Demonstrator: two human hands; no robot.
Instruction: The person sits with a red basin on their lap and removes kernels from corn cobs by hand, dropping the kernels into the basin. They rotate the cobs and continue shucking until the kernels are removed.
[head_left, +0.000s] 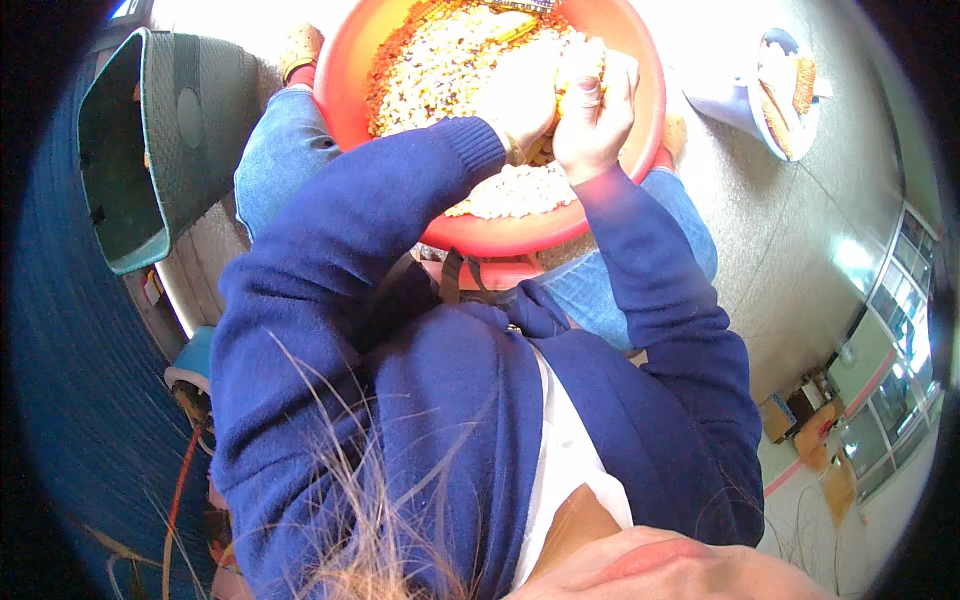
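Both my hands come together over a red-orange plastic basin (480, 238) between my knees. An ear of corn (581, 56) with yellow kernels is held between them, partly covered by the fingers. My right hand (596, 124) wraps it with the thumb pressed on the kernels. Against its other side lies my left hand (525, 94), so overexposed that its fingers are hard to make out. Loose corn kernels (424, 94), yellow, white and dark, fill the basin floor. Another yellow ear (513, 26) rests on the kernels near the far side, beside a printed object (529, 4) cut off by the frame.
At the right on the floor, a pale bucket (712, 101) holds several bare corncobs (805, 82). A large green woven basket (217, 112) lies tipped at the left. Under the basin's near rim is a pink surface (480, 275). Cardboard boxes (821, 431) stand farther off by the windows.
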